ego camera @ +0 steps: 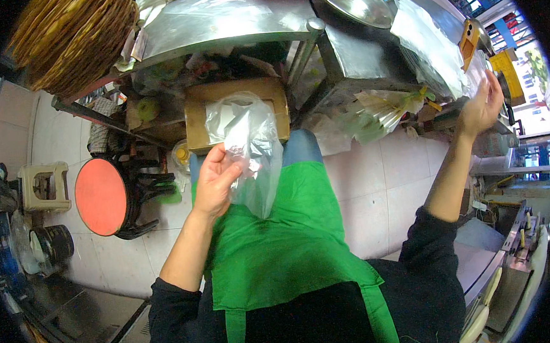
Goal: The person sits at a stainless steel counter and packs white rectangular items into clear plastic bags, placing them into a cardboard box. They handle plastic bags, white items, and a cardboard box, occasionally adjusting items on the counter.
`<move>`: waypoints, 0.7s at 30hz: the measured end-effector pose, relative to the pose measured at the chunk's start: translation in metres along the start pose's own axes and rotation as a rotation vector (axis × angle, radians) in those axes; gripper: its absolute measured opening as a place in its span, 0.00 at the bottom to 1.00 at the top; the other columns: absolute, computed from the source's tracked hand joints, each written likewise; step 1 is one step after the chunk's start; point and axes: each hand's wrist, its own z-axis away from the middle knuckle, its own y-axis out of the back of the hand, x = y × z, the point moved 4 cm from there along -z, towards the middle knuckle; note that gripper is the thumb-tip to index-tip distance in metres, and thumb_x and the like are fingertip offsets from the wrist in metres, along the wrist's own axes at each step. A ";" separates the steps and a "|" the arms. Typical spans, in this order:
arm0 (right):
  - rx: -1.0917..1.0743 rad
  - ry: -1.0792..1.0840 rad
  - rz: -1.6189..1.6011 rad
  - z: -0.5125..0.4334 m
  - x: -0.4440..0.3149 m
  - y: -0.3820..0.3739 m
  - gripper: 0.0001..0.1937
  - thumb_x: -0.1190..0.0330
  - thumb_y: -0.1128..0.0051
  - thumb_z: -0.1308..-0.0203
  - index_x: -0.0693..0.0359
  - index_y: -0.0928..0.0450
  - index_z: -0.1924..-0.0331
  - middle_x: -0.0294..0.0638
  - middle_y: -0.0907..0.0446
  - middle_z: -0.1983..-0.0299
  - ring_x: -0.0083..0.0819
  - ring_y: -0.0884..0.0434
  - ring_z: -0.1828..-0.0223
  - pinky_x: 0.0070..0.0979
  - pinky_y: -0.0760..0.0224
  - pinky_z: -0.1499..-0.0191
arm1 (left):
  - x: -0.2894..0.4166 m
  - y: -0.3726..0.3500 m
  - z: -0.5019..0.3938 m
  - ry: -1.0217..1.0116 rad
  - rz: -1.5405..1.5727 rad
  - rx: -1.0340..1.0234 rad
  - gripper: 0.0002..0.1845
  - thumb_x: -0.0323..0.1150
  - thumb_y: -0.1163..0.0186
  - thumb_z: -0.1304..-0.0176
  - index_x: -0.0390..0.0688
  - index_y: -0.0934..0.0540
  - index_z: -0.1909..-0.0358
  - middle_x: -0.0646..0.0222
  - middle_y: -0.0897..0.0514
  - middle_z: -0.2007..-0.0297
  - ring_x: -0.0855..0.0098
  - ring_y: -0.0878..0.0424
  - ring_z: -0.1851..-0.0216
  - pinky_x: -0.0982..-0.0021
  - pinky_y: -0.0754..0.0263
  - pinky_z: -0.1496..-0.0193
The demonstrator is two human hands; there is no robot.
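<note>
My left hand pinches a clear plastic bag between thumb and fingers. The bag hangs over my green apron, and its upper part overlaps an open cardboard box by my knees. Something white shows in the box behind the film. Far out to the right, my right hand is raised beside clear plastic film at the edge of the steel counter. Whether its fingers grip the film is hard to see. A stack of clear plastic bags lies just left of that hand.
A steel table spans the front, with a bundle of brown dried stalks at its left. A metal bowl and a yellow-cased phone are at right. A red-topped round stool and a beige plastic stool stand left.
</note>
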 end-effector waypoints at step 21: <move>-1.308 -1.040 -1.059 0.221 -0.218 -0.070 0.07 0.69 0.39 0.33 0.61 0.23 0.65 0.47 0.23 0.37 0.23 0.22 0.51 0.24 0.28 0.49 | 0.022 -0.004 -0.001 -0.387 -0.838 -0.030 0.33 0.35 0.33 0.38 0.38 0.33 0.34 0.61 0.27 0.40 0.66 0.30 0.36 0.64 0.37 0.32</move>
